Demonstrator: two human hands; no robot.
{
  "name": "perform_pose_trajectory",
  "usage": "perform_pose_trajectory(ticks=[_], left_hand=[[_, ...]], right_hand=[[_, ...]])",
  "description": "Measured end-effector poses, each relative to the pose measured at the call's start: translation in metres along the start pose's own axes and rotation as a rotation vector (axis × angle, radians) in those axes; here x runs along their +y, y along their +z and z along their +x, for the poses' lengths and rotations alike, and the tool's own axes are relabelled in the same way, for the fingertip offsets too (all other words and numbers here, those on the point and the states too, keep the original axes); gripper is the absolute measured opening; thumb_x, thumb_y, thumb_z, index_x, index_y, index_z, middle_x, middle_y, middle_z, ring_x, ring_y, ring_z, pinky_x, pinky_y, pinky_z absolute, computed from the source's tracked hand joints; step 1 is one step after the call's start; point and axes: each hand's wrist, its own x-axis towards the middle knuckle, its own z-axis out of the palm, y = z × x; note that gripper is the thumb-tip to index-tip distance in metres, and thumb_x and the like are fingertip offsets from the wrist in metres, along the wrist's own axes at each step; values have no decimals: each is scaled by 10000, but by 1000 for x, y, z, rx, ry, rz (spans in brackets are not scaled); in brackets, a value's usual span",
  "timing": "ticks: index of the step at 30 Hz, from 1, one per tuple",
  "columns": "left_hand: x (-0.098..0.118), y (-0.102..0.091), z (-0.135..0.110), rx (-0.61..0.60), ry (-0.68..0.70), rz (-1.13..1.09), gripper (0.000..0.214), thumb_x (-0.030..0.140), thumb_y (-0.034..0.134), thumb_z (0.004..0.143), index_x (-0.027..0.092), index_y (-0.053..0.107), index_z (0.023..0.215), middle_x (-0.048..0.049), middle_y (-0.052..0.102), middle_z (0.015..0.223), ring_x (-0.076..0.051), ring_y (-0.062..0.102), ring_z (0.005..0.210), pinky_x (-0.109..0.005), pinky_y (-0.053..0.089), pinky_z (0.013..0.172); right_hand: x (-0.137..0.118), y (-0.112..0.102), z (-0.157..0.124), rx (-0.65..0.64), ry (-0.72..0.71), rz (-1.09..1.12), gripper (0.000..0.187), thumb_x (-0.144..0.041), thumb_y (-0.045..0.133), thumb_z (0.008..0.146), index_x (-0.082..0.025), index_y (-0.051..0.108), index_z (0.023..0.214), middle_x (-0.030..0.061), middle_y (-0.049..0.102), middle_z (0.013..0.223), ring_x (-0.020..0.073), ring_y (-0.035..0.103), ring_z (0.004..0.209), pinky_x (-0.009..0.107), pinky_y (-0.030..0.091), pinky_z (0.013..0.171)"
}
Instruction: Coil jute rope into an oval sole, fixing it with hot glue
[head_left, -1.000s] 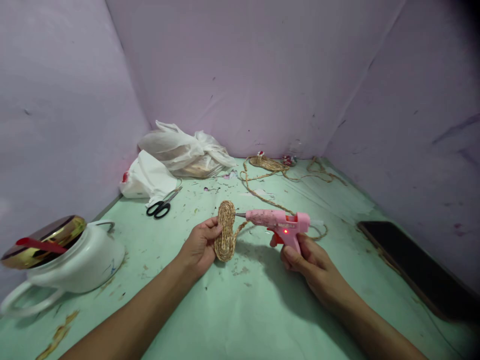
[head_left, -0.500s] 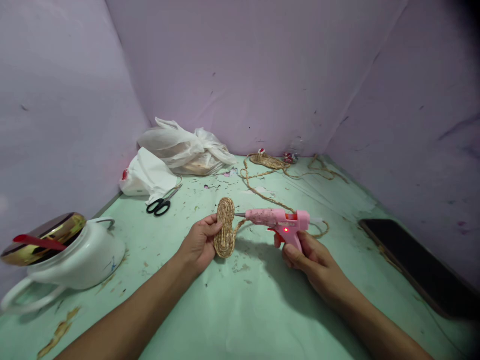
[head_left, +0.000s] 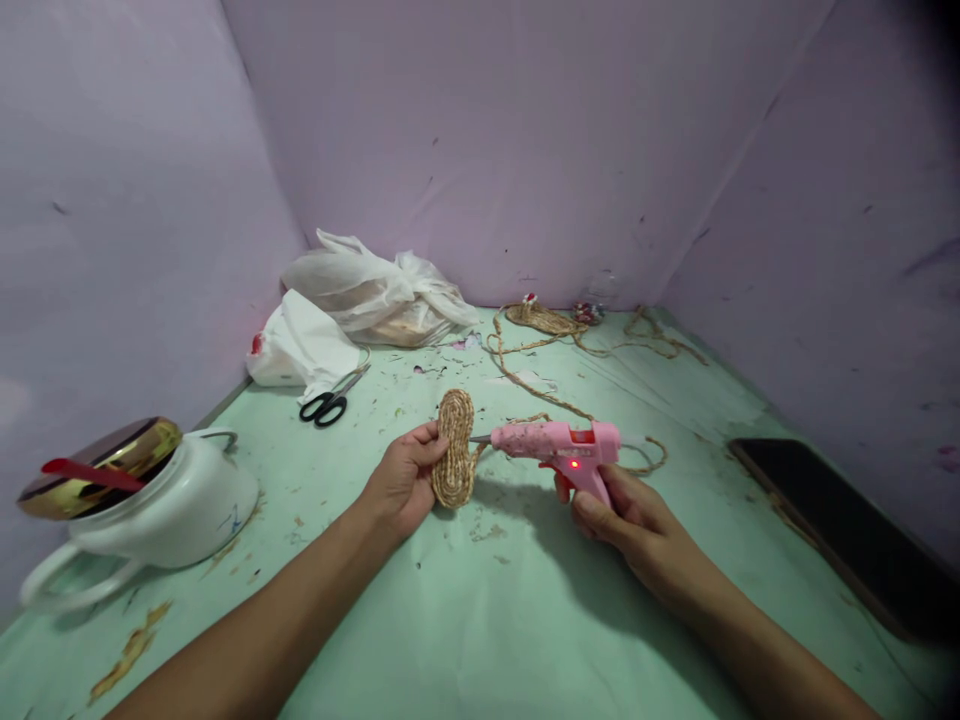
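My left hand (head_left: pixel 401 482) grips an oval coil of jute rope (head_left: pixel 454 447), holding it upright on its edge just above the green table (head_left: pixel 480 620). In my right hand (head_left: pixel 626 515) is a pink glue gun (head_left: pixel 559 448) with a red light lit. Its metal nozzle points left and meets the right edge of the coil, where a loose jute strand leaves the coil and trails off to the back right.
Black-handled scissors (head_left: pixel 330 400) lie behind my left hand, by white plastic bags (head_left: pixel 360 305). A white pot with a gold lid (head_left: pixel 135 490) stands at the left. Loose jute cord (head_left: pixel 577 335) lies at the back. A dark phone (head_left: pixel 847 530) rests at the right. Purple walls enclose the table.
The nozzle has slid down the coil's right edge, from near its top to about mid-height. Both hands and the view have shifted only slightly.
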Motion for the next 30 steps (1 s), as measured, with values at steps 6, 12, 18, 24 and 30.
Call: perform_pose_trajectory(ticks=[6, 12, 18, 24, 30], left_hand=[[1, 0, 0, 0, 6, 6, 192, 15, 600, 670, 96, 662, 833, -68, 683, 753, -148, 631, 640, -265, 511, 657], [2, -1, 0, -12, 28, 26, 173, 28, 616, 655, 84, 667, 811, -70, 677, 728, -147, 613, 615, -271, 495, 638], [3, -2, 1, -9, 50, 47, 201, 19, 638, 608, 77, 671, 798, -61, 674, 710, -144, 608, 608, -263, 491, 627], [3, -3, 2, 2, 58, 56, 202, 23, 633, 604, 77, 679, 793, -61, 680, 715, -140, 608, 622, -258, 494, 634], [3, -2, 2, 6, 55, 87, 212, 45, 637, 594, 82, 679, 799, -61, 686, 709, -144, 617, 610, -254, 501, 612]], right_hand=[[2, -4, 0, -34, 4, 1, 300, -497, 546, 835, -198, 557, 823, -22, 432, 652, 132, 378, 570, 243, 298, 505], [2, -5, 0, -39, 20, 1, 308, -501, 561, 821, -196, 586, 856, -14, 455, 667, 136, 399, 577, 238, 324, 512], [4, -8, 0, -41, 23, -26, 366, -487, 581, 811, -194, 618, 1027, -8, 484, 695, 138, 421, 592, 237, 346, 522], [2, -11, -1, -67, 20, -12, 339, -464, 580, 825, -197, 620, 1031, 12, 533, 775, 146, 469, 648, 235, 377, 542], [-4, -8, 0, -17, 13, 65, 317, -494, 598, 799, -178, 615, 817, -23, 479, 593, 113, 412, 522, 232, 343, 479]])
